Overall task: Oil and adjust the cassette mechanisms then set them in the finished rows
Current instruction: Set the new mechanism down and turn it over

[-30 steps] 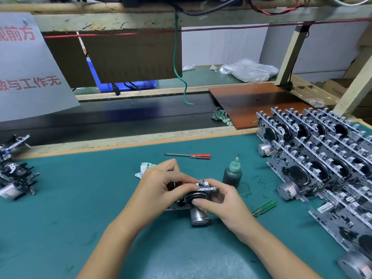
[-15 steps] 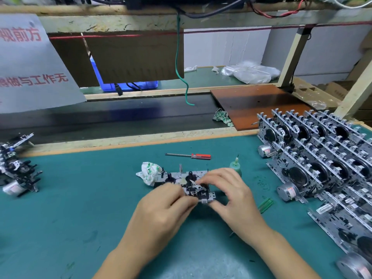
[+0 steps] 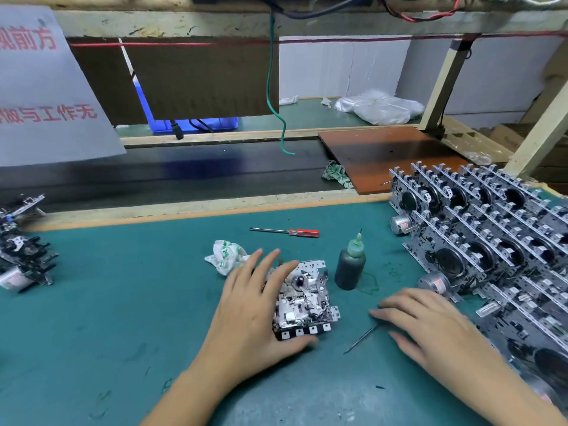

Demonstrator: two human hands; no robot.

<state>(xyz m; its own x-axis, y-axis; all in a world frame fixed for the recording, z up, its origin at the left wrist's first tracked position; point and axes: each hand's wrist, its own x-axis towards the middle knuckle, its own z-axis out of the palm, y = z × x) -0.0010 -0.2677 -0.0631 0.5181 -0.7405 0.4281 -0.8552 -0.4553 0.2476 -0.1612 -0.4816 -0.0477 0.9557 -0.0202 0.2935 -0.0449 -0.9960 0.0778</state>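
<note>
A silver cassette mechanism [image 3: 307, 296] lies flat on the green mat [image 3: 123, 302], with its row of black keys toward me. My left hand [image 3: 252, 309] grips its left side, fingers spread over the top and thumb under the front edge. My right hand [image 3: 430, 324] lies flat on the mat to the right of the mechanism and holds nothing. Its fingertips touch the end of a thin metal pick [image 3: 359, 339]. A dark oil bottle [image 3: 350, 265] with a green needle tip stands just behind and to the right. Finished mechanisms [image 3: 491, 241] stand in rows at the right.
A red-handled screwdriver [image 3: 292, 232] lies behind the bottle. A crumpled white and green rag [image 3: 226, 256] sits by my left fingers. More mechanisms [image 3: 21, 256] are piled at the left edge. A black conveyor belt [image 3: 184, 173] and a brown board [image 3: 384, 155] lie beyond the mat.
The mechanism has been turned over and set flat on the mat. My right hand has let go of it and moved right to the pick. The left hand still holds it.
</note>
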